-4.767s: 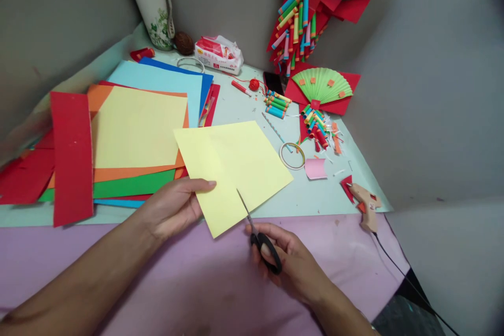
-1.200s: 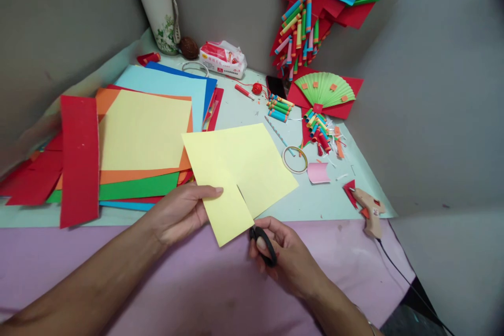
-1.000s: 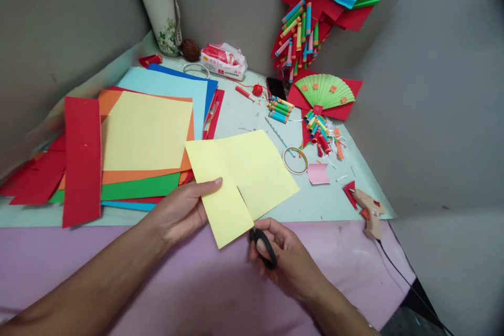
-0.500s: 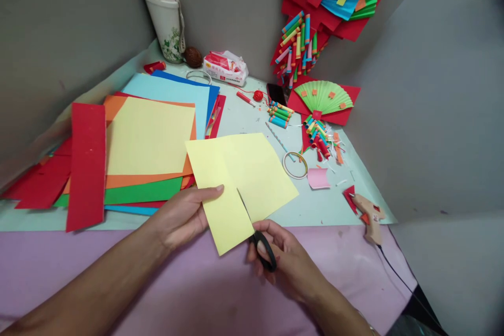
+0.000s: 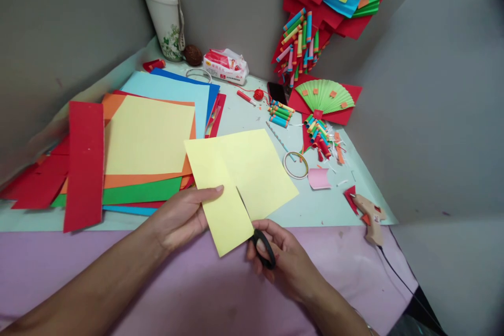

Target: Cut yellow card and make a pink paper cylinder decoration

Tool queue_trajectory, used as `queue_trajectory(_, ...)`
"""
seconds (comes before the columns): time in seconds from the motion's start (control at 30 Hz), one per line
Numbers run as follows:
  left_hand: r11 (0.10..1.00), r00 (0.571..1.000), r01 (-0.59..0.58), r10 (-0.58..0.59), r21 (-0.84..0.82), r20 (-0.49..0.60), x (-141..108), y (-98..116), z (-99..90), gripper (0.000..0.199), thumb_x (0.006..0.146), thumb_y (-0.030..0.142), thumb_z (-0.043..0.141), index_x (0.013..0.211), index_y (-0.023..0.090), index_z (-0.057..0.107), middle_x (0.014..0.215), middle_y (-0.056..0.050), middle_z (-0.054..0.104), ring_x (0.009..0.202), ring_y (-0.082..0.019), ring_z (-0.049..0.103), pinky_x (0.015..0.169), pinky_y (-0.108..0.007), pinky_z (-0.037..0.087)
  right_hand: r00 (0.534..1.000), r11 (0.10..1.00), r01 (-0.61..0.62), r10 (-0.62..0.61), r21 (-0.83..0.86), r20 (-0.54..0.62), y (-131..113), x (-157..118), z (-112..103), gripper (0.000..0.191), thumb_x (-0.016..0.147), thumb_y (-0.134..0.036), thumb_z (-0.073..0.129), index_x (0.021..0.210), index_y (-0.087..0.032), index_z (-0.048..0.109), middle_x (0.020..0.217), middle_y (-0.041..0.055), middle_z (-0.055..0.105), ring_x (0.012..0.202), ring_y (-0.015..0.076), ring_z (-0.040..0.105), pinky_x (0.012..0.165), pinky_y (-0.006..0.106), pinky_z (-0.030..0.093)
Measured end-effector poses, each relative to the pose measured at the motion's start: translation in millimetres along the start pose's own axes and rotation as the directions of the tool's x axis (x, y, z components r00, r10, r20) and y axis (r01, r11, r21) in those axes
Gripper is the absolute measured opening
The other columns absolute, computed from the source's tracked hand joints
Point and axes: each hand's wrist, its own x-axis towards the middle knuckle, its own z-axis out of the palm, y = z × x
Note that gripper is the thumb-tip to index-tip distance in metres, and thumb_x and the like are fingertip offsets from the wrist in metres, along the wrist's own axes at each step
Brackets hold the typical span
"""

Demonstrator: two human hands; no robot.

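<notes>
A pale yellow sheet [image 5: 260,168] is held above the table in the middle of the head view, with a cut running up from its lower edge. My left hand [image 5: 191,215] pinches the left part of the sheet, thumb on top and fingers beneath. In my right hand [image 5: 279,252] are black-handled scissors [image 5: 264,249], at the lower end of the cut; their blades are mostly hidden by the paper. To the left lies a stack of coloured paper topped by another yellow sheet [image 5: 151,136], with a red strip [image 5: 84,168] over its left edge.
Behind the paper stand a white cup [image 5: 163,21] and a wipes pack [image 5: 225,65]. A tape ring [image 5: 295,165], a pink paper piece [image 5: 318,178] and a green fan [image 5: 325,97] lie to the right. A glue gun [image 5: 370,215] with a cord rests at the right edge.
The view has shifted very slightly. The sheet's top edge sits a little higher, while both hands and the scissors keep nearly the same place; the cut looks the same.
</notes>
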Motion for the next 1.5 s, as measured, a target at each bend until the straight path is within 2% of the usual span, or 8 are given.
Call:
queue_trajectory(0.2, 1.000, 1.000, 0.003, -0.002, -0.016, 0.011, 1, -2, -2.5, 0.046, 0.080, 0.012, 0.069, 0.126, 0.014, 0.062, 0.109, -0.012, 0.076, 0.110, -0.030, 0.068, 0.099, -0.037, 0.052, 1.000, 1.000, 0.005, -0.005, -0.007, 0.007, 0, -1, 1, 0.042, 0.080, -0.038, 0.076, 0.111, -0.015, 0.059, 0.075, 0.0007, 0.064, 0.050, 0.0073, 0.053, 0.039, 0.017, 0.029)
queue_trajectory(0.33, 0.999, 1.000, 0.005, -0.005, -0.037, -0.005, 2, -2, -1.7, 0.051, 0.079, 0.011, 0.069, 0.129, 0.012, 0.059, 0.111, -0.013, 0.075, 0.110, -0.030, 0.067, 0.100, -0.037, 0.053, 1.000, 1.000, 0.016, -0.016, -0.005, 0.014, 0, 0, 0, 0.043, 0.079, -0.040, 0.077, 0.110, -0.015, 0.059, 0.074, 0.0004, 0.064, 0.049, 0.0075, 0.052, 0.038, 0.017, 0.028)
queue_trajectory(0.67, 0.998, 0.999, 0.020, -0.023, -0.064, -0.040, -2, 1, 4.1, 0.049, 0.082, 0.007, 0.064, 0.130, 0.008, 0.057, 0.114, -0.015, 0.074, 0.109, -0.029, 0.068, 0.096, -0.036, 0.055, 1.000, 1.000, 0.026, -0.026, -0.010, 0.016, -1, -1, 2, 0.042, 0.080, -0.040, 0.076, 0.110, -0.015, 0.061, 0.075, 0.0007, 0.064, 0.048, 0.0070, 0.051, 0.036, 0.017, 0.028)
queue_trajectory(0.93, 0.998, 0.998, 0.032, -0.030, -0.057, 0.047, -2, 0, 0.5, 0.045, 0.082, 0.009, 0.066, 0.126, 0.011, 0.060, 0.115, -0.015, 0.074, 0.115, -0.031, 0.065, 0.096, -0.038, 0.055, 1.000, 1.000, -0.009, 0.008, -0.030, -0.014, -7, 2, 5, 0.047, 0.076, -0.042, 0.078, 0.109, -0.015, 0.057, 0.074, 0.0010, 0.065, 0.050, 0.0082, 0.054, 0.038, 0.017, 0.028)
queue_trajectory(1.07, 0.998, 0.999, 0.025, -0.024, -0.049, 0.032, -3, 0, -0.2, 0.047, 0.080, 0.009, 0.068, 0.126, 0.010, 0.060, 0.113, -0.016, 0.074, 0.112, -0.032, 0.066, 0.095, -0.039, 0.055, 1.000, 0.999, -0.007, 0.006, -0.038, -0.009, -7, 3, 5, 0.047, 0.077, -0.041, 0.078, 0.109, -0.015, 0.057, 0.075, 0.0008, 0.065, 0.051, 0.0084, 0.055, 0.042, 0.019, 0.033)
queue_trajectory(1.23, 0.999, 1.000, 0.002, -0.002, -0.038, -0.013, 1, -3, -0.8, 0.042, 0.080, 0.007, 0.065, 0.123, 0.009, 0.061, 0.109, -0.017, 0.075, 0.105, -0.031, 0.070, 0.091, -0.039, 0.057, 1.000, 0.996, -0.011, 0.010, -0.084, -0.015, -7, 2, 5, 0.044, 0.079, -0.040, 0.076, 0.110, -0.016, 0.057, 0.076, 0.0009, 0.065, 0.051, 0.0081, 0.055, 0.041, 0.018, 0.029)
queue_trajectory(1.5, 0.999, 1.000, -0.004, 0.004, -0.033, -0.008, -1, -3, -0.4, 0.042, 0.079, 0.007, 0.066, 0.121, 0.007, 0.062, 0.107, -0.017, 0.075, 0.103, -0.032, 0.070, 0.087, -0.040, 0.059, 1.000, 0.994, -0.005, 0.004, -0.106, -0.012, -11, 2, 9, 0.042, 0.079, -0.039, 0.074, 0.110, -0.015, 0.058, 0.077, 0.0019, 0.064, 0.054, 0.0089, 0.056, 0.041, 0.017, 0.031)
